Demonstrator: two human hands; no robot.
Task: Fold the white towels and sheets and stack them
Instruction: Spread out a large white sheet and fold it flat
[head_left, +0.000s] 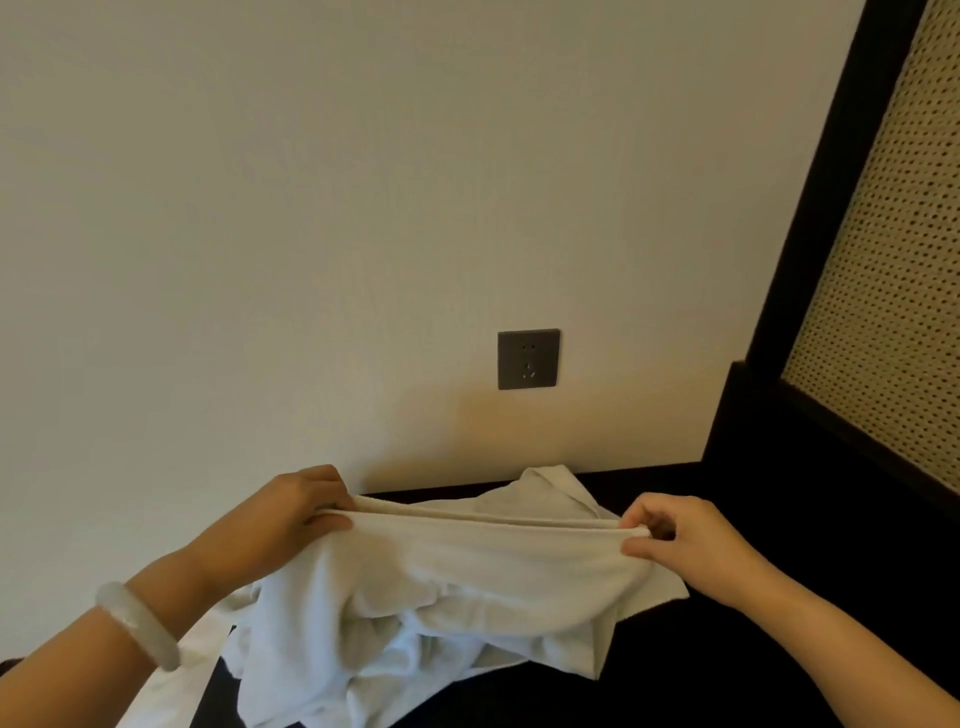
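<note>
A white towel (467, 566) is stretched between both hands above a dark surface (779, 649). My left hand (291, 512) grips its upper edge at the left end, with a pale bangle on that wrist. My right hand (680, 535) pinches the same edge at the right end. The towel's lower part hangs in loose, crumpled folds down onto the dark surface. Behind it, against the wall, lies more white cloth (550, 491). Another white sheet (171, 670) shows at the lower left, partly hidden by my left forearm.
A pale wall fills the background, with a dark grey power socket (528, 358) above the cloth. A dark-framed panel with woven cane (893, 270) rises at the right. The dark surface stretches to the right of the towel.
</note>
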